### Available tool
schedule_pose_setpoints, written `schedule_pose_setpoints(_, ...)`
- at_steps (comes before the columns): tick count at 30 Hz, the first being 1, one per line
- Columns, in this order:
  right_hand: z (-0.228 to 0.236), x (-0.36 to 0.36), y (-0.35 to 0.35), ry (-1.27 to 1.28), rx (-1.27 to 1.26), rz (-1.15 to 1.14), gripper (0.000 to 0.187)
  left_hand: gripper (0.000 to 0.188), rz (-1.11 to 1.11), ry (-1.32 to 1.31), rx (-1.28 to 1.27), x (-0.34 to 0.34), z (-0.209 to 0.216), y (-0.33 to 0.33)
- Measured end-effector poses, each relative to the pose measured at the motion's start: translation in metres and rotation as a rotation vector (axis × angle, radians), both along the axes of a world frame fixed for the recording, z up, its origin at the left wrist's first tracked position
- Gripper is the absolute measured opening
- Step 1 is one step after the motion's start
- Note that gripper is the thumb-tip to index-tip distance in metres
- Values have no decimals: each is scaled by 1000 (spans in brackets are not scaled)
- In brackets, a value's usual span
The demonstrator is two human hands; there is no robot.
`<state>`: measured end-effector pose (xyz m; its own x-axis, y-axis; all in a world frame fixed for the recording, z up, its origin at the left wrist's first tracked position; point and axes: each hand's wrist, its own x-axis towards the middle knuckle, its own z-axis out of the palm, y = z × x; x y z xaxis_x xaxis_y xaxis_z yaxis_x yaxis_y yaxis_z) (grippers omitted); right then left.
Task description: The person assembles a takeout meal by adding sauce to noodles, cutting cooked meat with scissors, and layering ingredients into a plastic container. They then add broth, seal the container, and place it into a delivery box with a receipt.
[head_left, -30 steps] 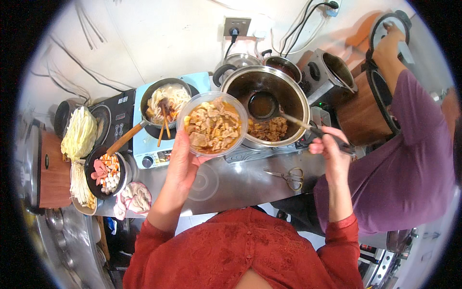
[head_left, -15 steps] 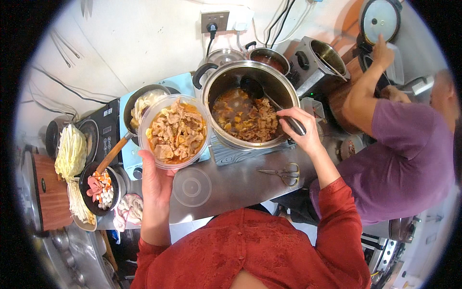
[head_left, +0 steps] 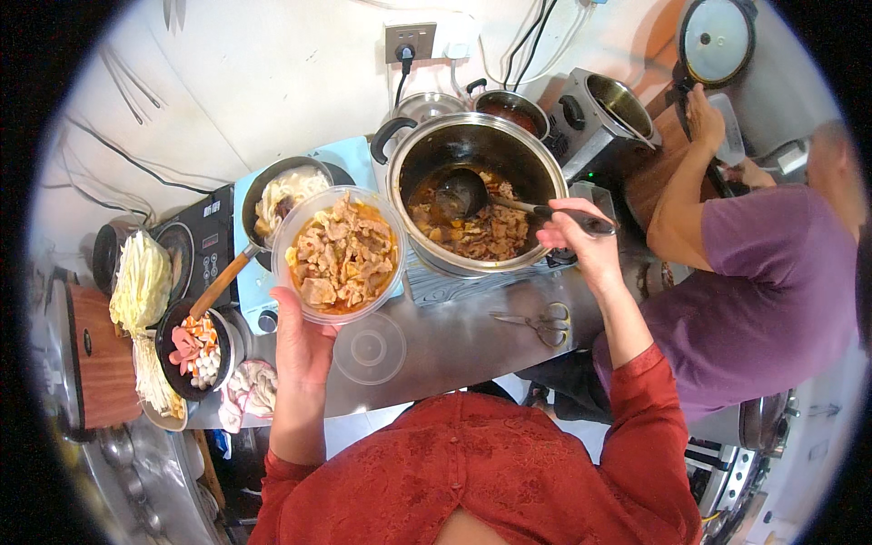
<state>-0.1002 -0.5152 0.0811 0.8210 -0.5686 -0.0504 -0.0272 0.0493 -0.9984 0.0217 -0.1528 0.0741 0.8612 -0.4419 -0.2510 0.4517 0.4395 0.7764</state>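
Observation:
My left hand (head_left: 306,352) is closed on the near rim of a round clear plastic container (head_left: 401,238) filled with sliced meat (head_left: 338,250) in reddish broth. It is held left of a large steel pot (head_left: 400,238), in front of a small pan of noodles (head_left: 292,189). My right hand (head_left: 581,238) grips the dark handle of a ladle (head_left: 463,193) over the pot's right rim. The ladle's black bowl rests in the brown broth among more meat slices (head_left: 504,232). Below the container, a clear round lid (head_left: 368,350) lies on the steel counter.
Scissors (head_left: 545,322) lie on the counter (head_left: 445,350) to the right. A wooden-handled black pan (head_left: 188,350), cabbage (head_left: 143,282) and enoki mushrooms (head_left: 154,381) stand at the left. At the right, a co-worker in a purple shirt (head_left: 758,272) reaches toward an open-lidded cooker (head_left: 718,41).
The ladle's bowl has come lower and nearer in the pot, and my right hand has shifted slightly right. My left hand still holds the container. The co-worker's raised hand has dropped.

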Motion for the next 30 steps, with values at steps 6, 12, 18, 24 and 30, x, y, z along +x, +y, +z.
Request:
schedule_pose_setpoints(6,-7,19,-11,-42,-810,195,21,85,-23,-25,-10,-4,5,-2)
schedule_pose_setpoints(12,-12,22,-15,50,-53,24,22,84,60,13,-34,-7,6,4)
schedule_pose_setpoints(18,-1,8,-12,48,183,-71,27,83,29,58,-20,-9,5,2)
schedule_pose_setpoints(24,58,-17,9,-50,134,-40,27,79,-42,46,-80,-15,2,2)
schedule_pose_setpoints(30,121,-40,30,-117,68,-77,30,69,-97,36,-141,-21,-2,-4)
